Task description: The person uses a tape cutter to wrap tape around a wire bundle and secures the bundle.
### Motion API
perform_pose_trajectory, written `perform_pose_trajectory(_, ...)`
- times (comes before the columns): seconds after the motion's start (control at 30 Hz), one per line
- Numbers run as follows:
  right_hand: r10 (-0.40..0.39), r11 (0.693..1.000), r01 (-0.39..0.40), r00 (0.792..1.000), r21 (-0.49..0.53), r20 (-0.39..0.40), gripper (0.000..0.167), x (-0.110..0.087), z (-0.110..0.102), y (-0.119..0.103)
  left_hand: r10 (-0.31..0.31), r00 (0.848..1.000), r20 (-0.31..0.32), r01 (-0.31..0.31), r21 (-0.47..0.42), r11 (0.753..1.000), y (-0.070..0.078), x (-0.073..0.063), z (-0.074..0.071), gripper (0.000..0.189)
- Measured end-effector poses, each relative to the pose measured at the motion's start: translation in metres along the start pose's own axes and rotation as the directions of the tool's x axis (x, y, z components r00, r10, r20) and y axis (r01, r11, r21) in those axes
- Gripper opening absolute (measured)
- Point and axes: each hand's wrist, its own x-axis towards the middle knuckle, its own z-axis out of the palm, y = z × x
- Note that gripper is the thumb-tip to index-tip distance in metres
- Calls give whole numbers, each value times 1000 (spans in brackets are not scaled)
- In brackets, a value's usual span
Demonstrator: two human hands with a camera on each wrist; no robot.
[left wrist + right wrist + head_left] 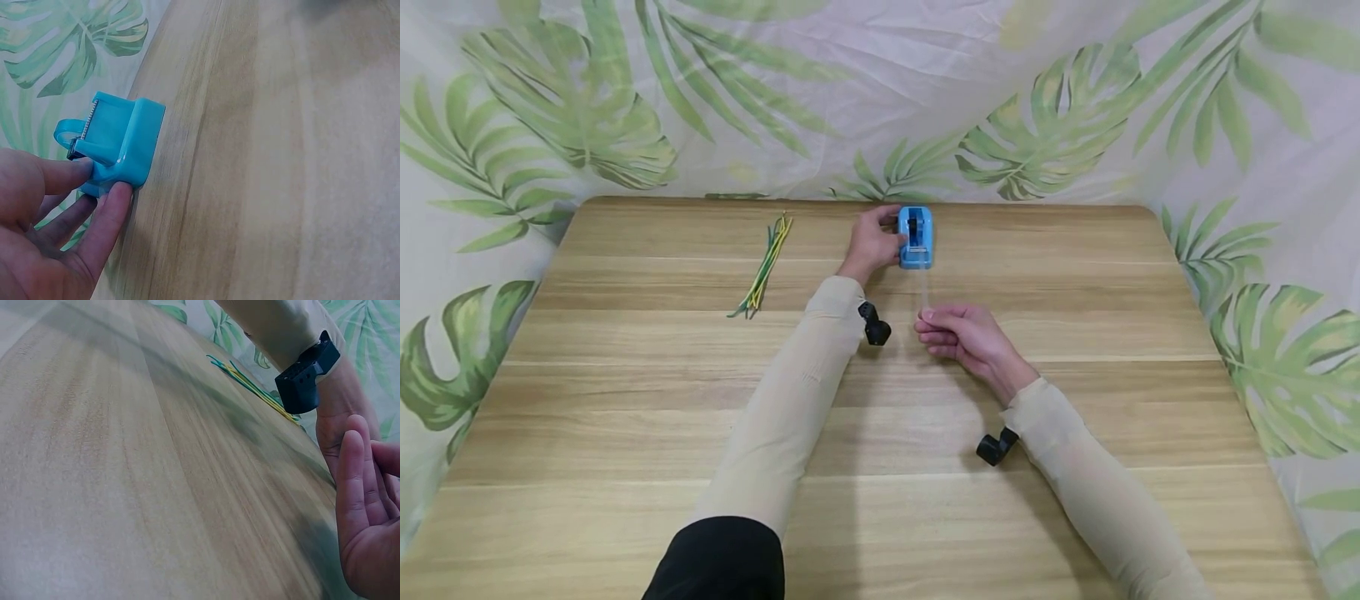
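Note:
A blue tape dispenser (927, 260) stands near the table's far edge. My left hand (872, 242) grips its left side, thumb and fingers against the body in the left wrist view, where the dispenser's serrated cutter (90, 120) shows. A strip of clear tape (924, 287) runs from the dispenser toward me. Its near end is pinched between the thumb and fingers of my right hand (962, 333), a short way in front of the dispenser. In the right wrist view that hand (369, 531) is partly cut off at the edge and the tape does not show.
Several green and yellow twist ties (763, 267) lie in a loose bundle left of my left hand. The wooden table (625, 417) meets a leaf-patterned cloth (910, 92) along its back edge. A small black camera (874, 325) sits on the left wrist.

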Motion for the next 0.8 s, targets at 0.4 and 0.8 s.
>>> perform_pose_trajectory(0.4, -2, 1000, 2, 1000, 0, 4, 31, -5, 0, 0, -14, 1000, -4, 15, 5, 1000, 1, 0, 1, 53)
perform_pose_trajectory(0.8, -16, 1000, 16, 1000, 12, 17, 21, -7, -2, 2, -13, 1000, -5, 13, -9, 1000, 0, -1, 1, 53)
